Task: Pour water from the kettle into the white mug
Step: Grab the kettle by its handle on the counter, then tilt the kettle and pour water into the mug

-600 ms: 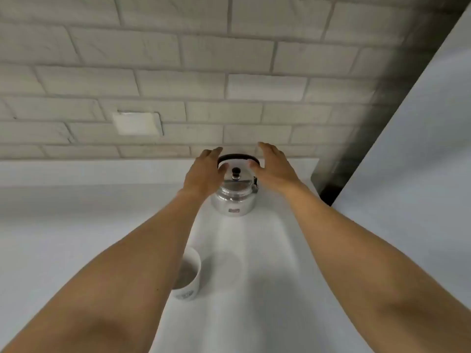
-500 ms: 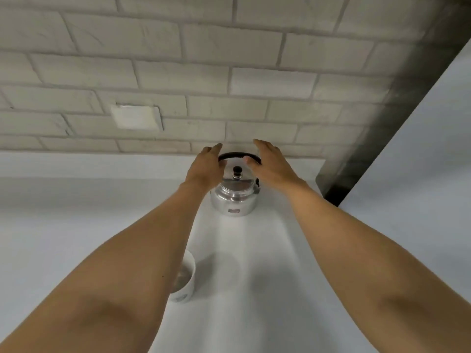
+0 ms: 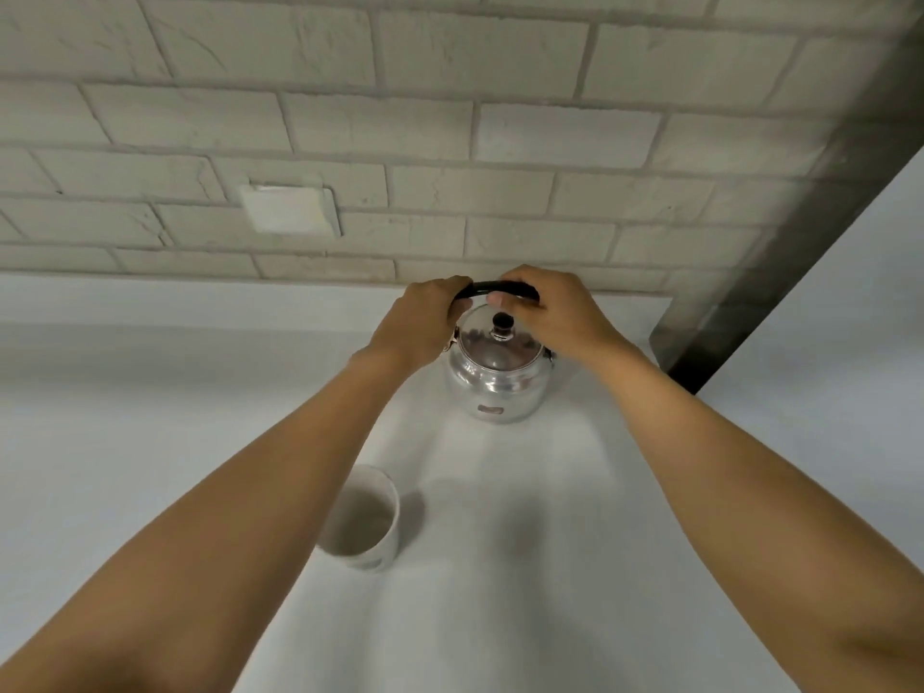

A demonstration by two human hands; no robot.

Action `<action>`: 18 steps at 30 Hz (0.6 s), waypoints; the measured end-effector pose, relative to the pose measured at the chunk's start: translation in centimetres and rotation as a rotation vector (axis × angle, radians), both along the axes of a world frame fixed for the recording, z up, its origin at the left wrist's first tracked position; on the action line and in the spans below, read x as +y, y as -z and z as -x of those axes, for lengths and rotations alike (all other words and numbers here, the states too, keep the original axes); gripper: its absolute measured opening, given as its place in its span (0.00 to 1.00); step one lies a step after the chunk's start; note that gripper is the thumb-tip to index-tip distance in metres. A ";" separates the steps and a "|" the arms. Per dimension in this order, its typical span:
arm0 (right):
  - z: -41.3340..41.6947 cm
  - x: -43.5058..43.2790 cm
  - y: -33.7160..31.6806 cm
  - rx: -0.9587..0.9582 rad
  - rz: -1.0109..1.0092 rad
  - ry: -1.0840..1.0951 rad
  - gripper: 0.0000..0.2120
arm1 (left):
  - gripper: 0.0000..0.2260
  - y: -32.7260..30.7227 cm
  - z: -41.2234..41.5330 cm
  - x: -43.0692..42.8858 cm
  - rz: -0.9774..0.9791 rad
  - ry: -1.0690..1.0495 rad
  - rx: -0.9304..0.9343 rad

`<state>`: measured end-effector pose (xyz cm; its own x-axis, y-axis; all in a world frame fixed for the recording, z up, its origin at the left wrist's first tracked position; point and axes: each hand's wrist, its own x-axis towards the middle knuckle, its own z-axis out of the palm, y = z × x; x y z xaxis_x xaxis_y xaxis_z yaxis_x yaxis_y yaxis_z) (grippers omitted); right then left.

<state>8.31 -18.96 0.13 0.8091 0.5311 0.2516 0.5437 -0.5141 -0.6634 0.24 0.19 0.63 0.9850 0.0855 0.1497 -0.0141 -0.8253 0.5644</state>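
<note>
Both hands are at the far end of the counter (image 3: 500,617), so I begin nearer. Close to the person, a little to the left, the white mug (image 3: 361,517) stands upright with its mouth open, partly hidden by the left forearm. Farther, near the brick wall (image 3: 450,117), the metal kettle (image 3: 495,375) sits on the counter with its lid on. The left hand (image 3: 417,325) and the right hand (image 3: 555,312) are curled around the black handle (image 3: 482,287) above it. I think the lift should go straight up with a firm grip. One hand can then steady the lid, and the spout must come over the mug before tilting slowly.
</note>
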 end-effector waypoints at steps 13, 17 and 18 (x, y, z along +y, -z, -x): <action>13.7 -4.8 -6.4 -0.068 -0.138 0.150 0.14 | 0.26 -0.2 18.7 -8.2 -0.268 0.101 -0.326; 17.1 -5.5 -7.0 -0.091 -0.123 0.107 0.14 | 0.31 0.2 21.3 -9.6 -0.248 0.059 -0.236; 17.8 -5.5 -7.1 -0.103 -0.115 0.097 0.13 | 0.32 0.2 21.8 -9.8 -0.249 0.049 -0.235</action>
